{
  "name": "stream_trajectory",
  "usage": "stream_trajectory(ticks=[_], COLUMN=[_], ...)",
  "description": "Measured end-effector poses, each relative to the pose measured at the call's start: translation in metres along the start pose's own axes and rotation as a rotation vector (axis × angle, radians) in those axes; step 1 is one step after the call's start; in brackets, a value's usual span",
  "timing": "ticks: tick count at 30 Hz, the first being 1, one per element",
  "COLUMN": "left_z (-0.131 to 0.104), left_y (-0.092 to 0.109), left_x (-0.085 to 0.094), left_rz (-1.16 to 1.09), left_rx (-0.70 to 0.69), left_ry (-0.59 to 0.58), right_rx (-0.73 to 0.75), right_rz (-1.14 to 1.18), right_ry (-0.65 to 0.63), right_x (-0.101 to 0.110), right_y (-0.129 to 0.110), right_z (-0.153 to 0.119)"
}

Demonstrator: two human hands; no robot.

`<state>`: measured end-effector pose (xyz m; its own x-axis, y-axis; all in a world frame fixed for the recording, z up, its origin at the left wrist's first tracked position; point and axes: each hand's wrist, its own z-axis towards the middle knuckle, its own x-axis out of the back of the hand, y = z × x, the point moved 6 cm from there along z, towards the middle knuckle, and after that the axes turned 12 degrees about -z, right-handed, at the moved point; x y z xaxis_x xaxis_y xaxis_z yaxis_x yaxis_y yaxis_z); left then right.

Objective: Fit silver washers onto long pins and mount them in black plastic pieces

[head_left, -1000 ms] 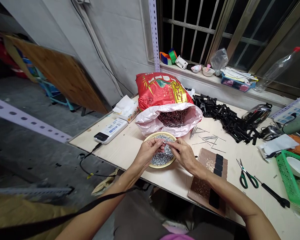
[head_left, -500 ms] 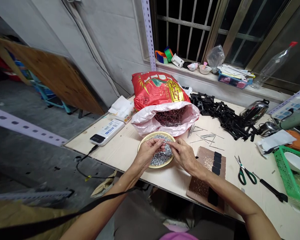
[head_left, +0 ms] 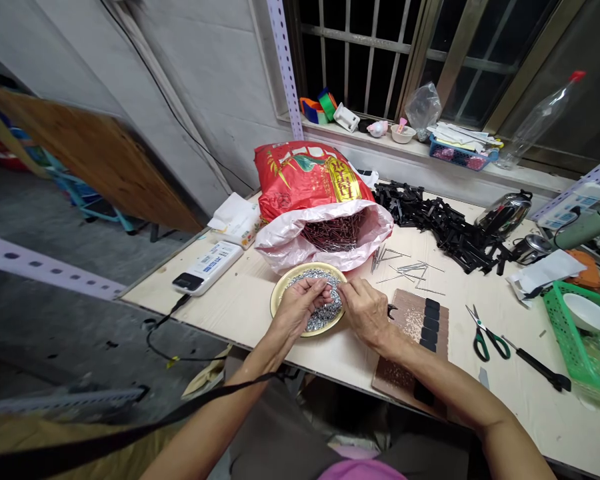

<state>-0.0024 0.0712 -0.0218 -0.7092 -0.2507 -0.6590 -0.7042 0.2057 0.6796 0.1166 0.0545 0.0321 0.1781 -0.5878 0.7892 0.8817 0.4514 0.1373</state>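
A yellow-rimmed bowl (head_left: pixel 277 293) full of small silvery metal pieces stands at the front of the table. Over its middle, my left hand (head_left: pixel 305 301) has its fingers curled together, palm up; whatever it pinches is too small to name. My right hand (head_left: pixel 364 305) is at the bowl's right edge, thumb and fingers pressed together, a small gap from the left fingertips. What lies between them is hidden. Just behind the bowl, a red sack (head_left: pixel 300 177) lies with its pale mouth open, showing many dark reddish-brown thin rods (head_left: pixel 335 233). Several loose metal rods (head_left: pixel 411 269) lie right of it.
A brown board (head_left: pixel 405 333) with black pads lies beside my right forearm. Farther right are green-handled scissors (head_left: pixel 480 340), a black-handled tool (head_left: pixel 540 368) and a green basket (head_left: pixel 560 340). Black parts (head_left: pixel 445 227) are heaped behind. A white device (head_left: pixel 210 267) with a cable is at left.
My right hand has moved slightly away from my left, and their fingertips are now apart. A dark forked tip shows more by the right hand. The whole view has shifted a little.
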Motion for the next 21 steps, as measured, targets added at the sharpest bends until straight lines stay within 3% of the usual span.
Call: stream_trajectory(ticks=[7, 13, 18, 21], left_z=[-0.002, 0.000, -0.002, -0.004], left_y=[0.010, 0.014, 0.016, 0.017], left_x=[0.007, 0.009, 0.007, 0.006], left_rz=[0.283, 0.424, 0.436, 0.425], left_rx=[-0.142, -0.130, -0.132, -0.145], left_ry=[-0.010, -0.055, -0.045, -0.029], right_rx=[-0.153, -0.065, -0.124, -0.096], right_rz=[0.336, 0.249, 0.312, 0.304], right_ry=[-0.403, -0.308, -0.456, -0.446], right_x=[-0.015, -0.009, -0.018, -0.018], right_y=[0.013, 0.009, 0.008, 0.007], right_z=[-0.002, -0.001, -0.003, -0.003])
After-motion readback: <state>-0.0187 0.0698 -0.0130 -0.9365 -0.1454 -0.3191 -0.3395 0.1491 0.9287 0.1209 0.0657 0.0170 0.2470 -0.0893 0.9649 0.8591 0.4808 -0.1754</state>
